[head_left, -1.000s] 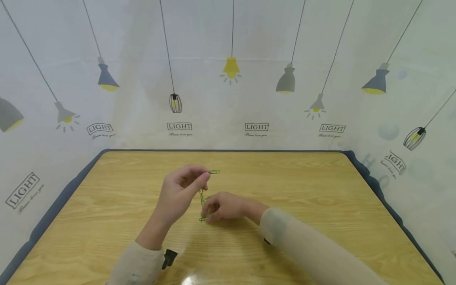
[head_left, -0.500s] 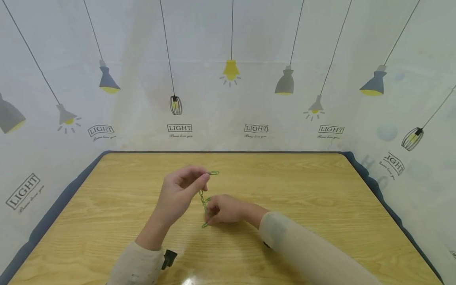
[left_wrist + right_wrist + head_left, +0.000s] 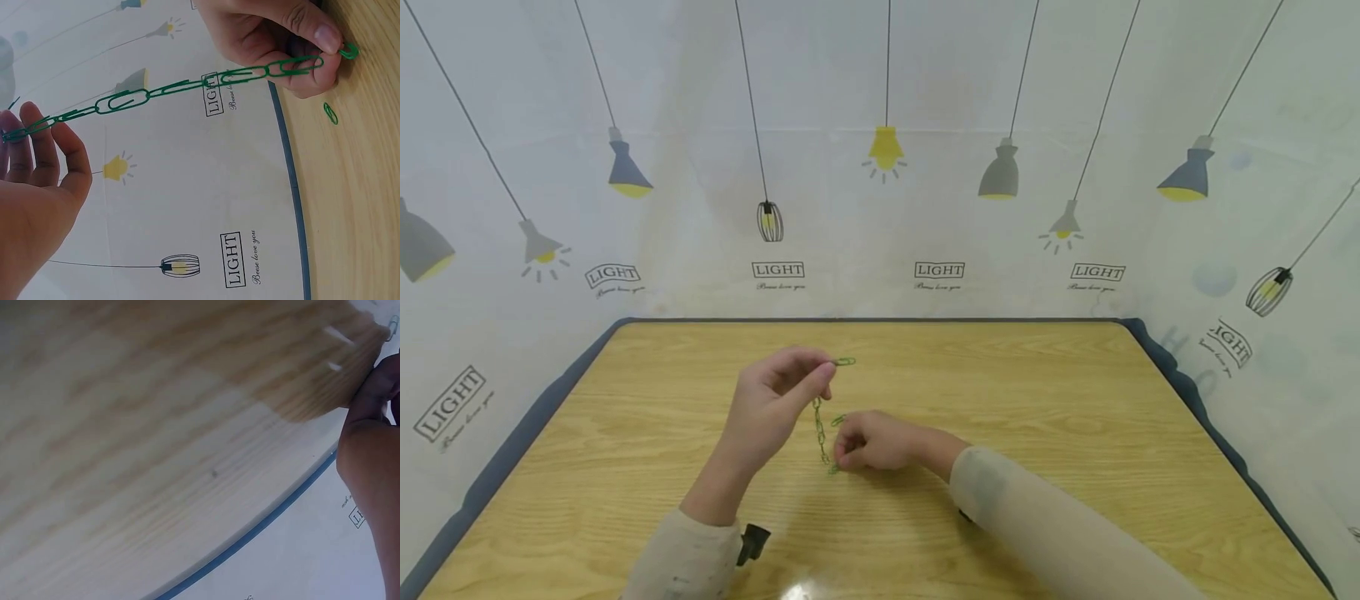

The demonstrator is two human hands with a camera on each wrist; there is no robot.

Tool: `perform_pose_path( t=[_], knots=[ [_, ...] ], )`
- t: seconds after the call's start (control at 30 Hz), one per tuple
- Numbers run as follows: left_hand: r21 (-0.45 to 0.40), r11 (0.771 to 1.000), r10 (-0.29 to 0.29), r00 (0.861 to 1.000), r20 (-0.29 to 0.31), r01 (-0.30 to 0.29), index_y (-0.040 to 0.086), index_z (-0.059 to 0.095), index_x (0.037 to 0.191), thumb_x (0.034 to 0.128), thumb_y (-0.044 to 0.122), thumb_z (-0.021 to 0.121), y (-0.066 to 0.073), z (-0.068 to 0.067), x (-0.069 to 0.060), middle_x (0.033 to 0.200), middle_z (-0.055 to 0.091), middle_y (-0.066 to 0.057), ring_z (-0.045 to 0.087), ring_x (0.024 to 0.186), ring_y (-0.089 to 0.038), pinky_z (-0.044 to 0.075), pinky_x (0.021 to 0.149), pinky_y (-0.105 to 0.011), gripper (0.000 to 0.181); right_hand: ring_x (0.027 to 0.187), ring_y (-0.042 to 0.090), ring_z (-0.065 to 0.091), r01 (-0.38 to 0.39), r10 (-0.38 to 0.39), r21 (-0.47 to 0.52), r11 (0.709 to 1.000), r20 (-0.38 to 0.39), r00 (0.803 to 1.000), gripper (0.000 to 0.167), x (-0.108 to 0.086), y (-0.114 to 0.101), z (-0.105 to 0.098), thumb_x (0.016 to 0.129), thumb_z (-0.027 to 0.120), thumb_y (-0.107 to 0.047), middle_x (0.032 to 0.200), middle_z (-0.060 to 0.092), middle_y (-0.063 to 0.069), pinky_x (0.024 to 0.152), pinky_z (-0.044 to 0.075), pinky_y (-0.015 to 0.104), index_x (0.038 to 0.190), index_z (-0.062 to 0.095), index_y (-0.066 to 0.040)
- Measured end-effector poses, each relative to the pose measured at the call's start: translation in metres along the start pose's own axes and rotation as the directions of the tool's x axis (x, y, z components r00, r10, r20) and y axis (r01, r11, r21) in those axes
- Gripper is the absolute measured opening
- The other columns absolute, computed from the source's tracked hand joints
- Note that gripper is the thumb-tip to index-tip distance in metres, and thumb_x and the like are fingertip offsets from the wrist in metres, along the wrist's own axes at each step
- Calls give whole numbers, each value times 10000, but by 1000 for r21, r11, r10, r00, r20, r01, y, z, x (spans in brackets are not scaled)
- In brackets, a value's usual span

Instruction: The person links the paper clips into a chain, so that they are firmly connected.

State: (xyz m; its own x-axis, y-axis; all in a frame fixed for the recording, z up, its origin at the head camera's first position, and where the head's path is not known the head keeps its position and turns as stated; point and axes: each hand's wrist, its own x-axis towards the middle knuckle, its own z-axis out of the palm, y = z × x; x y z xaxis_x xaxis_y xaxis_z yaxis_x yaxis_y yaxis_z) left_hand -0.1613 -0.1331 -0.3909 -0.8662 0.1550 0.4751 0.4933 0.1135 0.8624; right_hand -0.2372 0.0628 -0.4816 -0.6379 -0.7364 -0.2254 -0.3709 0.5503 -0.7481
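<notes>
My left hand (image 3: 775, 404) pinches a chain of linked green paper clips (image 3: 820, 429) between thumb and fingers, above the table. One end clip (image 3: 846, 362) sticks out to the right of the fingertips, while the rest hangs down toward my right hand (image 3: 876, 440). Low over the table, the right hand pinches a separate green paper clip (image 3: 349, 51) between thumb and forefinger. In the left wrist view the chain's lower end passes in front of the right fingers; whether it touches them I cannot tell. A loose green paper clip (image 3: 330, 113) lies on the wood nearby.
Both hands are over a wood-grain table (image 3: 1037, 375) with a dark blue edge (image 3: 880, 318). A pale curtain (image 3: 835, 208) printed with lamps surrounds its back and sides. Black wrist-camera hardware (image 3: 753, 543) sits at the left cuff.
The chain has swung left and hangs straighter, its lower part now showing clear of the right fingers. The left hand has shifted slightly left; the right hand has barely moved and keeps its clip.
</notes>
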Motion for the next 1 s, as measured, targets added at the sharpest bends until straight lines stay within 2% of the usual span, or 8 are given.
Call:
perform_pose_path(
  t=[0.33, 0.43, 0.6, 0.8, 1.0],
  knots=[
    [-2, 1000, -2, 1000, -5, 2, -29, 722, 1078, 1042, 65, 669, -1, -3, 2, 836, 695, 64, 674, 784, -97, 577, 746, -260, 113, 767, 111, 539, -1, -1, 113, 994, 20, 1000, 70, -4, 3, -4, 1083, 624, -151, 956, 614, -30, 677, 485, 234, 1039, 673, -125],
    [-3, 1000, -8, 1000, -14, 8, -43, 720, 1077, 1035, 57, 675, 0, -3, 2, 830, 702, 49, 675, 779, -92, 579, 747, -264, 117, 762, 116, 550, -3, -2, 165, 986, 32, 999, 69, -3, 6, -6, 1082, 622, -149, 946, 606, -21, 674, 521, 242, 1046, 667, -111],
    [9, 1000, -13, 1000, -20, 13, -48, 718, 1081, 1034, 52, 674, 0, -5, 1, 825, 698, 58, 675, 778, -92, 581, 746, -267, 119, 845, 126, 600, -14, -2, 252, 968, 64, 998, 72, -5, 10, -10, 1073, 622, -118, 983, 619, 4, 747, 603, 274, 1056, 664, -62],
    [18, 1000, -11, 1000, -24, 11, -47, 722, 1075, 1035, 48, 671, -2, -6, 2, 832, 695, 76, 676, 775, -87, 598, 754, -288, 115, 927, 182, 635, -47, 11, 342, 939, 105, 994, 80, -11, 9, -20, 1070, 599, -71, 1002, 638, 61, 862, 638, 356, 1075, 653, -13],
    [18, 1000, -17, 1000, -24, 17, -12, 729, 1065, 1042, 66, 671, -2, -7, 2, 827, 690, 64, 674, 772, -103, 588, 748, -279, 100, 932, 222, 672, -9, -2, 312, 950, 33, 999, 121, -15, 5, -34, 1063, 607, -92, 1046, 658, 137, 870, 618, 377, 1108, 669, 1]
  ],
)
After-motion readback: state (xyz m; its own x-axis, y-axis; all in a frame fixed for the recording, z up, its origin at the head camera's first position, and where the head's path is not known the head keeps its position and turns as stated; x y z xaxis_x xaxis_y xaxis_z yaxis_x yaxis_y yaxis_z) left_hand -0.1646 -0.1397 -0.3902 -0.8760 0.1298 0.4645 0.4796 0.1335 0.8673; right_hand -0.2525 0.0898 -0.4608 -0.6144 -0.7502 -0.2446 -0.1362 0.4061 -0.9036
